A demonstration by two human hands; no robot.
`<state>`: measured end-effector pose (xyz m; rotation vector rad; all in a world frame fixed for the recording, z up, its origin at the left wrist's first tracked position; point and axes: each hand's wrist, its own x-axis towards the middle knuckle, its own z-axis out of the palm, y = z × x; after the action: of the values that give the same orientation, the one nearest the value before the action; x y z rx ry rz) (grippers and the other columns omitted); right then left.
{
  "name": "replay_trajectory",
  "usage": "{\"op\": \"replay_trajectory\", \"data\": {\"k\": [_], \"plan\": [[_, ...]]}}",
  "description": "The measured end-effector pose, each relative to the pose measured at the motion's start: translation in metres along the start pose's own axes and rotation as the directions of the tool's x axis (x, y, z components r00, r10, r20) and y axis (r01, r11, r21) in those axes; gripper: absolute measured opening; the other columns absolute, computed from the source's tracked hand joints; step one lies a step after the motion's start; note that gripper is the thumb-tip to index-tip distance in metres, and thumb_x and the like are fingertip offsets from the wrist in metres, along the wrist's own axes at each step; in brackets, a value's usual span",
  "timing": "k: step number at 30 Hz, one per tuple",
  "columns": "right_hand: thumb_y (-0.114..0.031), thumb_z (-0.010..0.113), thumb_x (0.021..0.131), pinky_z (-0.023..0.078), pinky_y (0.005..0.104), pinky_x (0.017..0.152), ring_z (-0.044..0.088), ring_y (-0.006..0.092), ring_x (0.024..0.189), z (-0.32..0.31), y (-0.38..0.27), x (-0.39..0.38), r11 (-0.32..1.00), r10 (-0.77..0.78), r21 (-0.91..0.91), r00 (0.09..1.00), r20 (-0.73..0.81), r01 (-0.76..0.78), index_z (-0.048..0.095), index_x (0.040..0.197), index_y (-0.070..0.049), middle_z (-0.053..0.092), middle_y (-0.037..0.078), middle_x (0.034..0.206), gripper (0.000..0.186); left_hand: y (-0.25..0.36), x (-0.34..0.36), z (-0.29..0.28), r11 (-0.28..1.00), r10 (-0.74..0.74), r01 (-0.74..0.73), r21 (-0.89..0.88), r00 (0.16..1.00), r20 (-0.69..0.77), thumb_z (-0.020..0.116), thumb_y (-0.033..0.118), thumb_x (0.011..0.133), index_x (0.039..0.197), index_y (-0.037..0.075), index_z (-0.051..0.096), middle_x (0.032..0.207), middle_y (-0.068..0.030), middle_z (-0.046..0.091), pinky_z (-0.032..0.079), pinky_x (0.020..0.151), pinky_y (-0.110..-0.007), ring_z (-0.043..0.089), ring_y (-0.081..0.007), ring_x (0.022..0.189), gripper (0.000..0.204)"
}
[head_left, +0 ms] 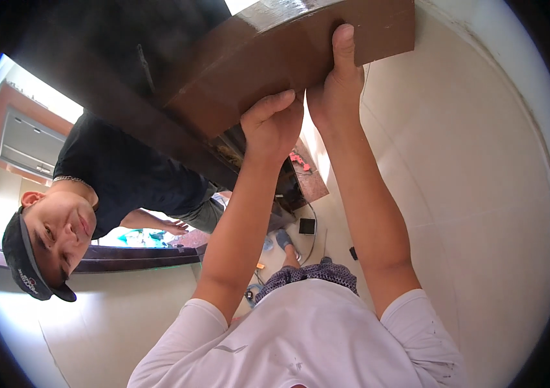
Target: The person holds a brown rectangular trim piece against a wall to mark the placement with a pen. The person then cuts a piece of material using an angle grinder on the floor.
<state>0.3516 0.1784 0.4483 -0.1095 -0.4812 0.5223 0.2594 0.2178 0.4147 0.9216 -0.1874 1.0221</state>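
Observation:
Both my arms reach up to a glossy brown wooden board point(275, 64) at the top of the view. My left hand point(274, 126) grips its lower edge, with the thumb lying along the near face. Further right, my right hand point(339, 87) holds the same edge, thumb pressed upright against that face. The other fingers of both hands are hidden behind the board. At its left end the board meets a large dark brown piece point(100, 71); whether the two are joined, I cannot tell.
At the left a person point(133, 168) in a dark shirt and cap stands close by. Below my arms are a reddish-brown panel point(314, 184) with red bits, a black square item point(307, 226) and cables on the tiled floor point(475, 252). A pale wall point(514, 64) runs along the right.

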Motion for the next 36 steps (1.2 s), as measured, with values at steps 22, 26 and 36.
{"op": "replay_trajectory", "data": {"k": [22, 26, 36], "plan": [[-0.051, 0.093, 0.064, 0.058, 0.0422, 0.089, 0.073, 0.0329, 0.106, 0.138, -0.118, 0.096, -0.263, 0.742, -0.706, 0.606, 0.287, 0.657, 0.074, 0.126, -0.004, 0.076, 0.016, 0.113, 0.08, 0.005, 0.009, 0.009, 0.997, -0.019, 0.022, -0.078, 0.999, 0.047, 0.062, -0.006, 0.079, 0.162, 0.009, 0.04, 0.16, -0.0079, 0.046, 0.026, 0.131, -0.062, 0.038, -0.0333, 0.155, 0.087], [-0.052, 0.093, 0.063, 0.058, 0.0405, 0.091, 0.074, 0.0314, 0.107, 0.132, -0.113, 0.095, -0.274, 0.796, -0.729, 0.573, 0.194, 0.627, 0.074, 0.128, -0.006, 0.077, 0.015, 0.117, 0.082, 0.002, 0.009, 0.001, 0.997, -0.022, 0.024, -0.075, 1.0, 0.022, 0.062, -0.006, 0.077, 0.16, 0.005, 0.042, 0.158, -0.0107, 0.048, 0.028, 0.131, -0.058, 0.04, -0.0333, 0.154, 0.086], [-0.056, 0.091, 0.072, 0.053, 0.0457, 0.105, 0.065, 0.0397, 0.125, 0.147, -0.118, 0.1, -0.24, 0.844, -0.707, 0.503, 0.188, 0.666, 0.059, 0.146, 0.0, 0.066, 0.023, 0.138, 0.098, 0.007, -0.003, -0.035, 0.992, -0.11, 0.104, -0.069, 0.99, -0.086, 0.056, -0.011, 0.077, 0.152, -0.005, 0.05, 0.156, -0.0204, 0.052, 0.032, 0.13, -0.058, 0.044, -0.0393, 0.151, 0.075]]}}
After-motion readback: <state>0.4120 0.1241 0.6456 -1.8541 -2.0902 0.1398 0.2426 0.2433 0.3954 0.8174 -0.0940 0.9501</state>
